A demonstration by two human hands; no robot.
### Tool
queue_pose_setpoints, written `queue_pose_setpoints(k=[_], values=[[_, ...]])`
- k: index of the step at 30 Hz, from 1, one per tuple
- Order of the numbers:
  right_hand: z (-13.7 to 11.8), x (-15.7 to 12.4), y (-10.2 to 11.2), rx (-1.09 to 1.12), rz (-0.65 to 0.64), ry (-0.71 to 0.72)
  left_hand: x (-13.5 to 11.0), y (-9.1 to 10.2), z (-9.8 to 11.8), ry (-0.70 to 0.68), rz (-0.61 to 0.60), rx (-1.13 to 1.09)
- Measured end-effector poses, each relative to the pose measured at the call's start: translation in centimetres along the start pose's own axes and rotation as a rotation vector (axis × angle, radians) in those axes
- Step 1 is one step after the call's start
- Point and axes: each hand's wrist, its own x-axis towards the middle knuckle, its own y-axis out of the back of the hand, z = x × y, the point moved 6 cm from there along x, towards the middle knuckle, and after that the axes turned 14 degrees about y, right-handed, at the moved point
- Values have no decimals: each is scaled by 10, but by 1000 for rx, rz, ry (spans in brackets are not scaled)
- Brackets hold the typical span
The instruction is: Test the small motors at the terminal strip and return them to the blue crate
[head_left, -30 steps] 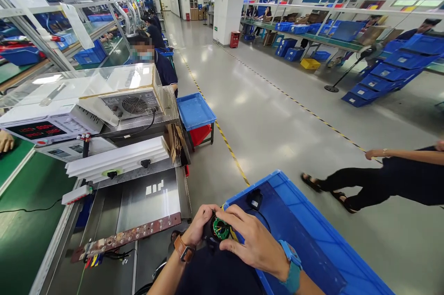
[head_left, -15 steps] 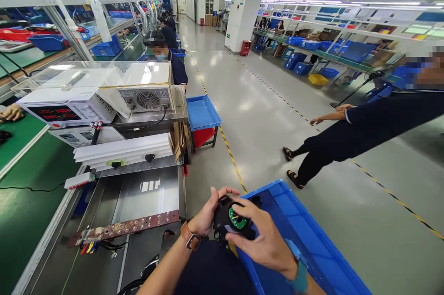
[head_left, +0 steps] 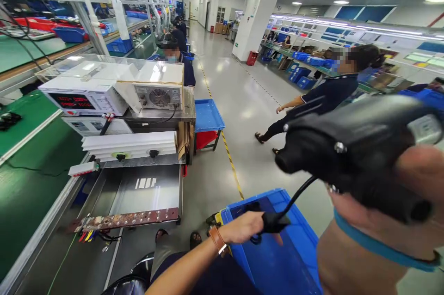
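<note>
1. A black cylindrical unit (head_left: 347,151) is clenched in the right hand (head_left: 419,170), held up close to the head camera and blurred.
2. A black connector (head_left: 274,222), joined to that unit by a cable (head_left: 298,195), is grasped in the left hand (head_left: 243,229), above a blue plastic crate (head_left: 294,258).

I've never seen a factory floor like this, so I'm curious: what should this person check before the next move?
1. Right hand on the black device: ok, held up close to the camera.
2. Left hand on the cable end: ok, held.
3. Cable between them: ok, no snag visible.
4. Blue crate under the left hand: ok, in place.
5. Co-worker: ok, standing beyond the crate, apart from the hands.
6. Device's connections: cannot tell, too blurred.
</note>
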Motion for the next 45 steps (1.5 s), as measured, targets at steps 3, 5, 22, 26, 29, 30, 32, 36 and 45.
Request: queue_pose_setpoints(k=[3,5,22,26,29,30,32,36,45], values=[[18,7,-19,142,102,-10,-39,-9,-28,201,1,-32],[47,-9,-37,96,63,-14,-87,-3,-35,316,86,0],[265,-353,-211,-223,-604,-185,-284,21,-132,1103,1068,136],[261,-380,-213,-308,-660,147,-286,18,-157,1120,1094,77],[278,-412,-215,-390,-770,203,-286,21,-180,1129,1093,84],[284,-419,-215,-400,-796,196,-285,22,-186,1116,1090,89],[289,-428,-215,-388,-839,182,-284,24,-194,1083,1086,81],[286,-429,-219,-386,-881,185,-288,28,-190,1081,1139,36],[278,-360,-226,-355,-659,47,-283,32,-149,1041,1158,-3]])
